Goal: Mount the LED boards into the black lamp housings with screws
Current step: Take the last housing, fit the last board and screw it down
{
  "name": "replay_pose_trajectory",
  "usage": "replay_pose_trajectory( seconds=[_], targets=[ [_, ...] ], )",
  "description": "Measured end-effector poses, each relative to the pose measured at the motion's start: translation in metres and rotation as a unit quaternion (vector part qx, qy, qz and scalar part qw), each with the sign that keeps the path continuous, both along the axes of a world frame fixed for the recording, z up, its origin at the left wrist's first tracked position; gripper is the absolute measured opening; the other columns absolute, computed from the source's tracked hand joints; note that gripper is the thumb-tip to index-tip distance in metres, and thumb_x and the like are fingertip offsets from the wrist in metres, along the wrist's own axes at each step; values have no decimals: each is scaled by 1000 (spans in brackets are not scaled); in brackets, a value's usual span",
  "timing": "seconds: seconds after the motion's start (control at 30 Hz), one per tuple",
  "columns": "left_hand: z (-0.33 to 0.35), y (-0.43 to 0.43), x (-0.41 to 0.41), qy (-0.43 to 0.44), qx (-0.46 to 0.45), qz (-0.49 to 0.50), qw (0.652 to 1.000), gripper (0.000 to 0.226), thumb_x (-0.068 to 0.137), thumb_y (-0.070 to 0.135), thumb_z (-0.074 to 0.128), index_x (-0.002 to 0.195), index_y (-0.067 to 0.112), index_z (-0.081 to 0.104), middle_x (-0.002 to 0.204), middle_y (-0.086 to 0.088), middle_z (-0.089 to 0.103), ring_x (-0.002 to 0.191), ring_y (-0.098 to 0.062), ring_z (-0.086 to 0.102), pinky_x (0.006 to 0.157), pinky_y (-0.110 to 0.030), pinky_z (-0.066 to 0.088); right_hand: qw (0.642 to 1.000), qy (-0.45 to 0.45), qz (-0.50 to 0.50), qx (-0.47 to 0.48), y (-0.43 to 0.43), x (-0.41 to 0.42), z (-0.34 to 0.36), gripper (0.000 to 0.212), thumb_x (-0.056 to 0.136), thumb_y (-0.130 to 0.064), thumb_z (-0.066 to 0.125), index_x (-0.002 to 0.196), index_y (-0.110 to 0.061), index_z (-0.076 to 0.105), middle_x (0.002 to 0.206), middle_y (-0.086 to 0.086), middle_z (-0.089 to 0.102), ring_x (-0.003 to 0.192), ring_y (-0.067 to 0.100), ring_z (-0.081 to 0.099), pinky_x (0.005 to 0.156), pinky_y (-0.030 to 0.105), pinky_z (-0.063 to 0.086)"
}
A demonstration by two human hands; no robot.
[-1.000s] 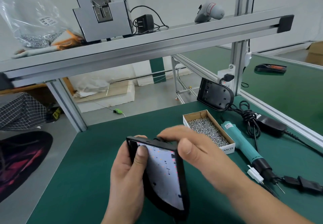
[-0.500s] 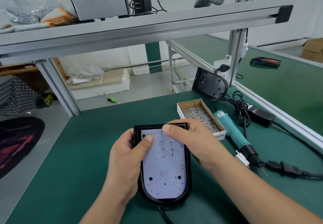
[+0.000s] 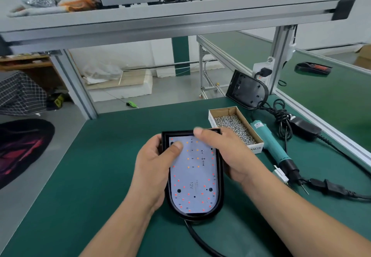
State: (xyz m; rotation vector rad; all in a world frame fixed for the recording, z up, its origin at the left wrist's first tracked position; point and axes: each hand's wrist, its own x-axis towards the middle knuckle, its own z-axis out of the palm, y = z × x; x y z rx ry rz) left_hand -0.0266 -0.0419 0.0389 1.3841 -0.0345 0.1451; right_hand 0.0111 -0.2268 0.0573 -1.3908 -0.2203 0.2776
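Your left hand (image 3: 154, 168) and right hand (image 3: 226, 156) clasp the black lamp housing (image 3: 197, 216) from both sides, LED board (image 3: 193, 180) inside under your left thumb. Just right of your grip lie the screw box (image 3: 222, 109) and electric screwdriver (image 3: 271, 146). Beyond them a second housing (image 3: 248, 92) stands tilted on the green mat (image 3: 100, 166), beneath the aluminium shelf (image 3: 160, 18).

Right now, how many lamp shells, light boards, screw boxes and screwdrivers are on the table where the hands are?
Black lamp housings: 2
LED boards: 1
Screw boxes: 1
Teal screwdrivers: 1
Total: 5
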Motion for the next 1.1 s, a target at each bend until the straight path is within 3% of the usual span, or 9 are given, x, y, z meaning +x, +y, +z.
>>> replay_pose_trajectory(
  seconds=[0.07,0.2,0.33,0.57,0.7,0.77,0.83,0.93,1.1],
  targets=[
    [0,-1,0,1,8,6,1000,23,91,20,71,113,17,76,114,-10,79,103,-34,77,85,-45,64,1000,27,7,-5,-1,0,2,50,90,-53,72,105,-7,81,110,18,79,104,37,77,99,50,59],
    [-1,-1,1,27,16,23,999,18,87,23,73,105,20,77,108,-9,80,97,-31,77,85,-48,65,999,48,-19,-2,2,1,3,42,85,-48,75,93,-7,81,104,21,79,97,44,77,92,56,60],
    [-2,-2,3,39,29,43,998,11,94,11,73,101,18,78,104,-10,80,95,-34,77,86,-51,64,999,37,-32,-14,4,0,2,61,85,-45,75,103,12,68,105,30,76,90,45,76,84,51,60],
    [0,-9,2,99,-10,55,994,12,97,3,70,108,5,74,104,-20,79,92,-41,76,82,-56,65,998,29,-29,-52,0,2,2,63,85,-47,77,108,12,69,105,27,77,97,49,75,91,62,58],
    [-3,-11,3,139,-35,48,988,14,99,3,67,111,-2,71,108,-24,78,101,-46,75,88,-60,62,990,19,-22,-141,-7,6,7,86,76,-81,70,105,0,73,106,8,80,101,32,77,103,51,56],
    [-7,-9,4,160,-41,48,985,14,99,2,66,111,-5,70,110,-27,76,98,-43,76,90,-62,61,975,-11,-62,-213,-24,12,13,91,68,-96,59,90,-8,69,91,-5,73,84,19,70,90,39,52],
    [-10,-7,4,170,-30,39,984,15,99,1,64,113,-2,70,109,-23,78,98,-40,77,88,-60,62,936,-94,-107,-323,-51,17,22,69,80,-83,60,86,-15,72,81,-7,74,69,9,65,71,28,52],
    [-12,-5,6,180,-13,31,983,15,99,1,64,112,5,69,106,-18,79,93,-36,78,82,-54,65,787,-205,-95,-575,-94,8,41,29,93,-60,64,90,-31,71,82,-12,72,77,5,66,71,30,53],
    [-13,-1,9,179,-1,45,983,15,97,0,65,111,5,69,109,-21,78,97,-39,77,90,-58,62,634,-176,-24,-752,-139,-57,29,41,89,-75,53,91,-34,54,75,-15,62,76,5,62,71,33,54]
  ],
)
